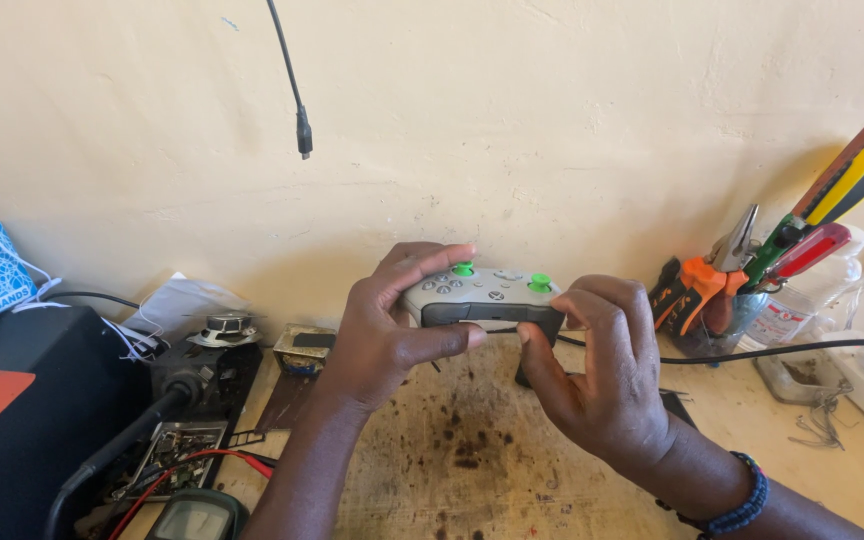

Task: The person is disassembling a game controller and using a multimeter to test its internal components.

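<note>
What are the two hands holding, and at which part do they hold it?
Both hands hold a grey game controller with green thumbsticks. The left hand grips its left end, the right hand its right end, thumbs on the dark front edge.

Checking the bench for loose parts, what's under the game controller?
Under the game controller, stained tabletop and a small dark object. The right hand covers the rest.

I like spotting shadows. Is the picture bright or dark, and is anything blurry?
Head view: bright, even daylight on the wall; soft shadows under the left hand and right hand holding the game controller; edges bend slightly; everything is fairly sharp.
</note>
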